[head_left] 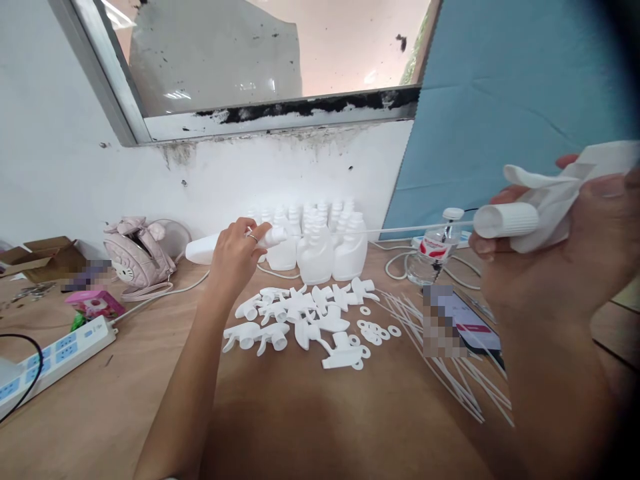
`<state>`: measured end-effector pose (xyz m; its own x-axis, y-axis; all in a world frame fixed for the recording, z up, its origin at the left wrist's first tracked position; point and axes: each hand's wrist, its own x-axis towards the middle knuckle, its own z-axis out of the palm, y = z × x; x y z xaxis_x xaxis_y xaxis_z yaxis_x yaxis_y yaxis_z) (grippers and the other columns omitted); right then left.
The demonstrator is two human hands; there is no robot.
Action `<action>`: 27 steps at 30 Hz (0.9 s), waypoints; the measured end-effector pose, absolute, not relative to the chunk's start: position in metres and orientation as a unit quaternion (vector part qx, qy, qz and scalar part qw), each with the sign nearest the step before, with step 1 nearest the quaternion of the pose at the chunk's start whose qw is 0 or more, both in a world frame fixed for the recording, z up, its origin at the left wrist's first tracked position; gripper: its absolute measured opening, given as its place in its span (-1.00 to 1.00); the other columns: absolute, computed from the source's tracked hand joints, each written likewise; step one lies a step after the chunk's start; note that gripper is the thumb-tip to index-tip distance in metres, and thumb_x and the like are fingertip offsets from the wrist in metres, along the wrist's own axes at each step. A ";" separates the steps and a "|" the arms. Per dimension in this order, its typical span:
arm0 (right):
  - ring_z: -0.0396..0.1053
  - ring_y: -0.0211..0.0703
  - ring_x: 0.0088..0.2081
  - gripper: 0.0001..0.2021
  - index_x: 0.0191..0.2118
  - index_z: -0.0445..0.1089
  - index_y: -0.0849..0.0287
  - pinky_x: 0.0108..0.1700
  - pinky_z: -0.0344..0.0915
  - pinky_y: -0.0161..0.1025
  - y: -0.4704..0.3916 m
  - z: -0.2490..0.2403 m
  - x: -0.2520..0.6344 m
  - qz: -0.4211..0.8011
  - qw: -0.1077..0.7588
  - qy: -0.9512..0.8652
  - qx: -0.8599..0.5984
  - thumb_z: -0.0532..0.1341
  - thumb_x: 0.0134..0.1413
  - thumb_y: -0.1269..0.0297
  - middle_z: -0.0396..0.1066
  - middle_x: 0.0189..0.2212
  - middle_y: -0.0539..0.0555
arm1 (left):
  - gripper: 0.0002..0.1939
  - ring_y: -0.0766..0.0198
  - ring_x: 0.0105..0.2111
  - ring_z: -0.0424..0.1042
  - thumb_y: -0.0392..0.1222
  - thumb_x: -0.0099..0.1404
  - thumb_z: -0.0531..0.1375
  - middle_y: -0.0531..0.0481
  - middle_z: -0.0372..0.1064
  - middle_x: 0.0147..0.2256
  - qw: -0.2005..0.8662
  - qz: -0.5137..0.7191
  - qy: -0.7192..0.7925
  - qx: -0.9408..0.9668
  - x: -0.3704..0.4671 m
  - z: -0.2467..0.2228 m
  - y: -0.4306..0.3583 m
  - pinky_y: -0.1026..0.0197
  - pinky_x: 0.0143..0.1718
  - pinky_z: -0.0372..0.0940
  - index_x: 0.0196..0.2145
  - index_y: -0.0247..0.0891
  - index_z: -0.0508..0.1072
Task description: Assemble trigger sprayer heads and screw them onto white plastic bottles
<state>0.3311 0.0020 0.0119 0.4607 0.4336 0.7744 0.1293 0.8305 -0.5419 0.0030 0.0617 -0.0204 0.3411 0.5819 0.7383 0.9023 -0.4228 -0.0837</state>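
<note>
My left hand (237,247) is closed around a white plastic bottle (203,249), which lies tilted on its side in the air with its neck pointing right. Close to the camera on the right, my right hand (565,253) grips a white trigger sprayer (545,213). From the sprayer's ribbed collar a thin white dip tube (415,229) runs left toward the bottle's neck; whether its tip touches the neck I cannot make out. Below and between the hands, several loose trigger sprayer heads (300,307) lie on the table, with white ring washers (373,330) beside them.
Several white bottles (317,257) stand by the wall. Loose dip tubes (450,380) and a phone (475,323) lie at right, near a water bottle (433,250). At left are a power strip (60,357), a pink bag (137,257) and a cardboard box (43,260).
</note>
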 end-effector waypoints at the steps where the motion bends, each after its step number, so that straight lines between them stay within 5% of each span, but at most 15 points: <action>1: 0.24 -0.27 -0.63 -0.84 -0.22 0.43 -0.01 -0.64 -0.04 -0.31 0.000 0.013 0.325 0.093 0.821 -0.503 -0.251 0.18 0.10 0.12 0.40 -0.53 -0.02 | -0.57 0.09 -0.13 0.33 -0.37 0.22 0.21 -0.11 0.27 -0.08 0.247 -0.323 -0.473 -0.782 0.004 -0.020 0.061 0.03 -0.07 0.25 0.03 -0.11 0.34; 7: 0.35 -0.25 -0.60 -0.85 -0.22 0.44 0.10 -0.70 0.04 -0.39 0.003 0.008 0.304 0.107 0.822 -0.507 -0.237 0.28 0.07 0.22 0.41 -0.52 0.01 | -0.60 0.13 -0.12 0.36 -0.30 0.24 0.21 -0.07 0.32 -0.07 0.180 -0.297 -0.430 -0.834 0.012 -0.015 0.048 0.12 -0.09 0.26 0.04 -0.11 0.35; 14: 0.30 -0.36 -0.56 -0.74 -0.12 0.44 0.07 -0.64 0.25 -0.41 -0.005 -0.008 0.281 0.194 0.706 -0.588 -0.344 0.33 0.03 0.21 0.47 -0.39 0.00 | -0.42 0.17 -0.31 0.44 0.17 0.09 0.28 0.02 0.47 -0.21 -0.048 -0.239 -0.405 -0.881 0.027 -0.007 0.017 0.21 -0.28 0.29 0.03 -0.10 0.43; 19: 0.38 -0.31 -0.39 -0.76 -0.18 0.45 0.07 -0.47 0.39 -0.41 -0.012 -0.011 0.266 0.316 0.626 -0.622 -0.349 0.35 -0.01 0.18 0.47 -0.29 0.00 | -0.48 0.20 -0.30 0.44 0.10 0.07 0.32 0.07 0.48 -0.24 -0.125 -0.242 -0.350 -0.896 0.049 -0.006 0.004 0.22 -0.29 0.26 -0.02 -0.08 0.44; 27: 0.38 -0.28 -0.41 -0.75 -0.16 0.42 0.06 -0.41 0.39 -0.35 -0.016 -0.009 0.268 0.382 0.527 -0.689 -0.318 0.35 -0.02 0.23 0.45 -0.34 0.00 | -0.51 0.14 -0.30 0.44 0.03 -0.01 0.36 0.05 0.49 -0.24 -0.233 -0.251 -0.341 -0.876 0.064 -0.017 0.003 0.21 -0.37 0.27 -0.10 -0.10 0.46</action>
<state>0.2676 -0.0163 -0.0094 -0.2423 0.8418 0.4824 0.0361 0.5047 -0.8625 0.0635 0.0033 -0.0167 0.6423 0.7132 0.2807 0.4795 -0.6596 0.5788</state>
